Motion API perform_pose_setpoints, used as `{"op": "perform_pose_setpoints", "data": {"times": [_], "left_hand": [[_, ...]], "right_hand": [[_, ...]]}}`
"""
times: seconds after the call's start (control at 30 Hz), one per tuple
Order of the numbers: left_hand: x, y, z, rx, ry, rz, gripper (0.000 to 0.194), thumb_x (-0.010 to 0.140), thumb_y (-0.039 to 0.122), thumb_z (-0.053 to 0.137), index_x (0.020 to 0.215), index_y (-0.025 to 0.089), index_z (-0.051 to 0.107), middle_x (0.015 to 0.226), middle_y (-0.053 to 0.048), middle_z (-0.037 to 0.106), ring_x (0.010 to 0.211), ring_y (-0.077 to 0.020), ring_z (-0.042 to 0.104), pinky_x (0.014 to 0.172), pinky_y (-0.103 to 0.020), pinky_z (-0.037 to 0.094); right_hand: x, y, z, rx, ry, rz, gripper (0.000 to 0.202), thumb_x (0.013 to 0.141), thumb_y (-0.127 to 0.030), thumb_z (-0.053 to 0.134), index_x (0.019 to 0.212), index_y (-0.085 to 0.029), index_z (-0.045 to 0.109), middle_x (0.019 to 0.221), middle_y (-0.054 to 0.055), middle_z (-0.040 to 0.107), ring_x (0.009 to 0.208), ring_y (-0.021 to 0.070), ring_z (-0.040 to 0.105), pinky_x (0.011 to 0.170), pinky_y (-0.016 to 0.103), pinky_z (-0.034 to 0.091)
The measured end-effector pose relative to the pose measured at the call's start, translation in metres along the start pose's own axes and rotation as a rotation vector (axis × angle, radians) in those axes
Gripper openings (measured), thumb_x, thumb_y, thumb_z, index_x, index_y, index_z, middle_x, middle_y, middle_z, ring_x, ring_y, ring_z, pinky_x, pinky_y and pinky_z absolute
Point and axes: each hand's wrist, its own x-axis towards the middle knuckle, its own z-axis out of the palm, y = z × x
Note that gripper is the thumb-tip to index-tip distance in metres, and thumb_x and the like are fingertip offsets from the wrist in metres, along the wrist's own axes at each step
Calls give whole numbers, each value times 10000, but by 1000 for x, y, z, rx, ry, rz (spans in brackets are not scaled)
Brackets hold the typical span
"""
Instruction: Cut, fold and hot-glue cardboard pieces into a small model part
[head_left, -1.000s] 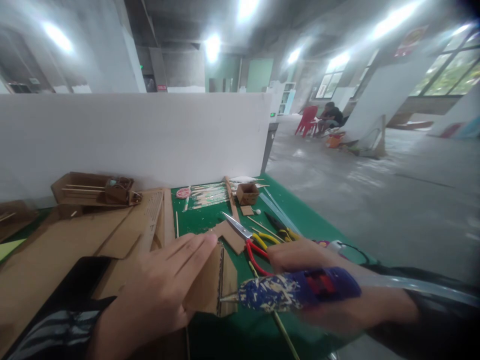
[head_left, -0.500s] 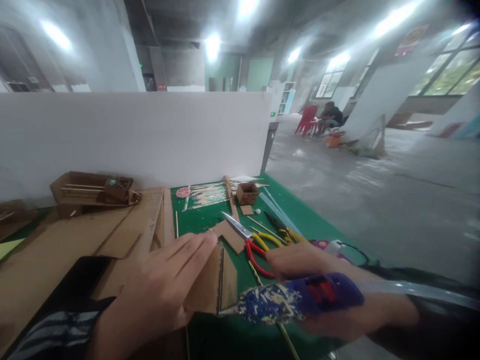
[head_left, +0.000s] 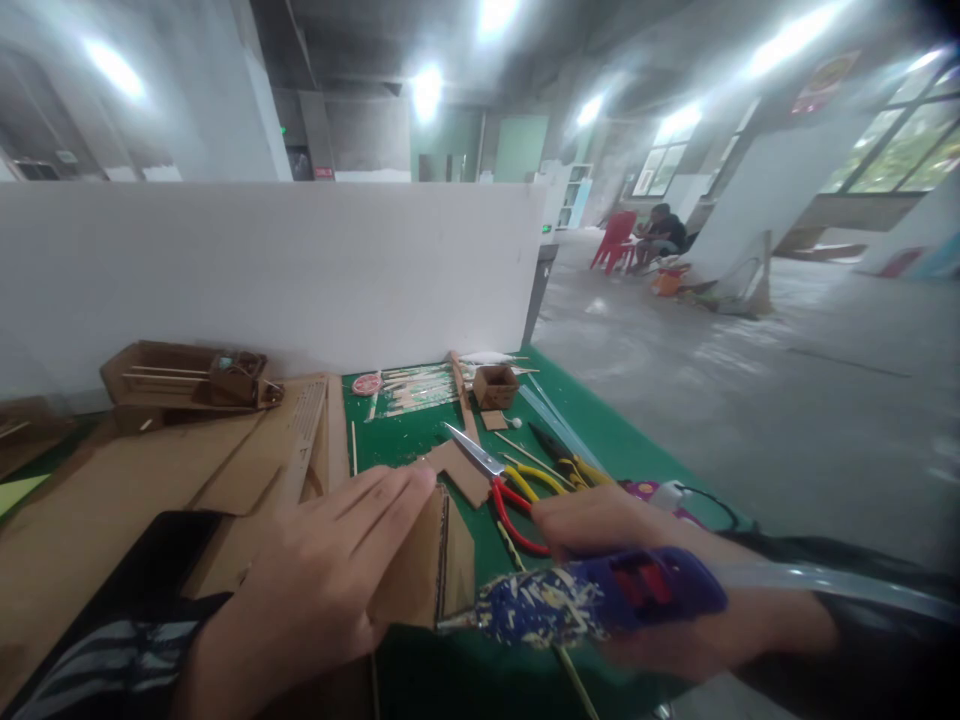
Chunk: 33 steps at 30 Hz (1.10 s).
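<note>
My left hand [head_left: 322, 570] is closed on a small folded cardboard piece [head_left: 420, 565], fingers over its top and thumb low at its near side. My right hand [head_left: 720, 600] grips a blue hot glue gun [head_left: 600, 600] whose front is crusted with pale dried bits. A clear glue stick [head_left: 840, 580] runs out of its back over my wrist. The metal nozzle touches or nearly touches the lower end of the cardboard's edge. Beyond my hands lie scissors [head_left: 495, 475] with red and yellow handles, and pliers [head_left: 574, 465] with yellow and black grips.
Large cardboard sheets [head_left: 225, 450] cover the left side of the green table [head_left: 622, 420], with a cardboard box assembly [head_left: 187, 375] behind. Thin wooden sticks [head_left: 420, 390], a small open box [head_left: 495, 387] and clear glue sticks [head_left: 555, 425] lie farther back. A white partition [head_left: 262, 270] stands behind.
</note>
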Motion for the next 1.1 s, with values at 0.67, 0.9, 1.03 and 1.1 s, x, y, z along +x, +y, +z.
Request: {"op": "perform_pose_setpoints", "data": {"times": [0.67, 0.9, 1.03, 1.1], "left_hand": [[2, 0, 0, 6, 23, 12, 563, 790, 177, 541, 1333, 51, 461, 1273, -140, 662, 1159, -257, 621, 966, -350, 508], [3, -1, 1, 18, 31, 19, 537, 814, 200, 526, 1327, 54, 464, 1252, -140, 674, 1138, -259, 635, 961, -355, 513], [2, 0, 1, 24, 6, 12, 568, 798, 180, 532, 1345, 59, 443, 1277, -135, 662, 1161, -255, 623, 988, -345, 497], [3, 0, 1, 21, 3, 9, 574, 798, 185, 542, 1349, 59, 439, 1283, -136, 658, 1168, -255, 620, 998, -343, 491]], "right_hand": [[-4, 0, -2, -56, 77, 18, 121, 677, -142, 607, 653, -233, 531, 624, -11, 578, 578, 155, 575, 554, 247, 469], [-5, 9, 0, -42, 148, 7, 120, 633, -132, 635, 682, -229, 585, 634, -4, 607, 648, 172, 620, 563, 228, 498], [-7, 8, 1, -35, 164, 10, 138, 628, -115, 650, 694, -225, 597, 664, 2, 629, 684, 187, 644, 594, 241, 523], [-8, 5, 0, -44, 182, 40, 138, 647, -109, 637, 711, -226, 600, 689, 10, 633, 691, 189, 642, 599, 249, 522]]}}
